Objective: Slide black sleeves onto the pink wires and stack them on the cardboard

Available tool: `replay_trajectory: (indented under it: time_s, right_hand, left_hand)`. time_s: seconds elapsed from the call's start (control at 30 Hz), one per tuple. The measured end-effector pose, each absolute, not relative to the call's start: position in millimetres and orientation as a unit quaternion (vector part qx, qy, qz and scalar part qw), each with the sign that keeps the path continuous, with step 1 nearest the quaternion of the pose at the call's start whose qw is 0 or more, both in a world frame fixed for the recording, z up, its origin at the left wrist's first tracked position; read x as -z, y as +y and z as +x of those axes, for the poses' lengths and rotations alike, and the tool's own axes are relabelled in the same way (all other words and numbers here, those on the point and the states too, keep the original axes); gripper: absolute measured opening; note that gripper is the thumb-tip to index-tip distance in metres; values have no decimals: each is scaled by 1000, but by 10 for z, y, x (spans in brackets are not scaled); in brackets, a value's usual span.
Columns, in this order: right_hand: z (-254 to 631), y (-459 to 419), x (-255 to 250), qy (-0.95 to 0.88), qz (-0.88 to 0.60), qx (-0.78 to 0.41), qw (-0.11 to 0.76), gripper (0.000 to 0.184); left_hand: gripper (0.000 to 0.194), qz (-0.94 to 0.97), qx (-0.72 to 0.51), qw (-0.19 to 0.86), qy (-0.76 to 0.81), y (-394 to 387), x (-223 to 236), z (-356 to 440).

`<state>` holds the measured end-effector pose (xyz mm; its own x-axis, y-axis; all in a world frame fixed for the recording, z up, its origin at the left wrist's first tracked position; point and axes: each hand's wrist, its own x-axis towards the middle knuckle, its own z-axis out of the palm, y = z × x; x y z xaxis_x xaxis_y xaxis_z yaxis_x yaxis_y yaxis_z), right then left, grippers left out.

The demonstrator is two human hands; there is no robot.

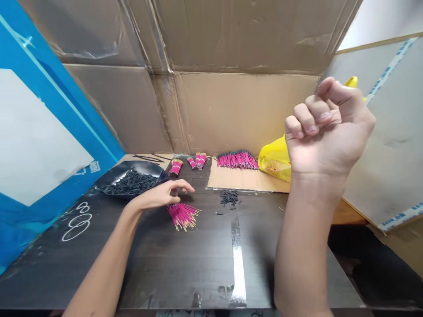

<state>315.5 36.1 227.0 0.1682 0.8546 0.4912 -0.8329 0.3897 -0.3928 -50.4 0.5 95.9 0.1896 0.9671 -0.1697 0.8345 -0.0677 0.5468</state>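
Observation:
My left hand (165,193) hovers over a fanned bunch of pink sticks with gold tips (183,215) on the dark table. Its index finger stretches to the right and stands apart from the thumb, which is close to the bunch's upper end. Raised high at the right, my right hand (327,127) shows its palm, the fingers curled in. Whatever its thumb and index finger may hold is hidden. A small pile of short black tubes (228,197) lies on the table right of the bunch.
A black tray (114,169) of black tubes stands at left, near white rings (77,226). Tied pink bundles (176,167) sit behind. Black-ended pink sticks (237,159) lie on cardboard (238,179) beside a yellow bag (274,158). Cardboard walls (244,110) enclose the back.

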Motion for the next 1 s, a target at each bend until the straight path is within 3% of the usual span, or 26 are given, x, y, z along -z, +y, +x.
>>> replay_trajectory:
  time_s: [0.1, 0.2, 0.33, 0.43, 0.6, 1.0]
  right_hand:
    - [2987, 195, -2217, -433, -45, -496, 751, 28]
    - [2754, 76, -1805, -619, -101, -373, 683, 14]
    - [2538, 97, -734, -881, -164, -90, 434, 15]
    - [2480, 186, -42, -923, -217, 7, 318, 23]
    - [2513, 284, 245, -923, -289, -7, 254, 21]
    - [2529, 345, 249, -934, -313, -30, 168, 16]
  left_hand:
    - [52, 749, -92, 287, 590, -125, -881, -585]
    - [57, 767, -41, 280, 576, -141, -811, -486]
    - [68, 756, -2, 254, 603, -128, -747, -394]
    - [57, 748, 6, 244, 617, -133, -695, -396]
    - [31, 758, -7, 244, 605, -102, -639, -357]
    - [30, 734, -95, 285, 609, 28, -472, -246]
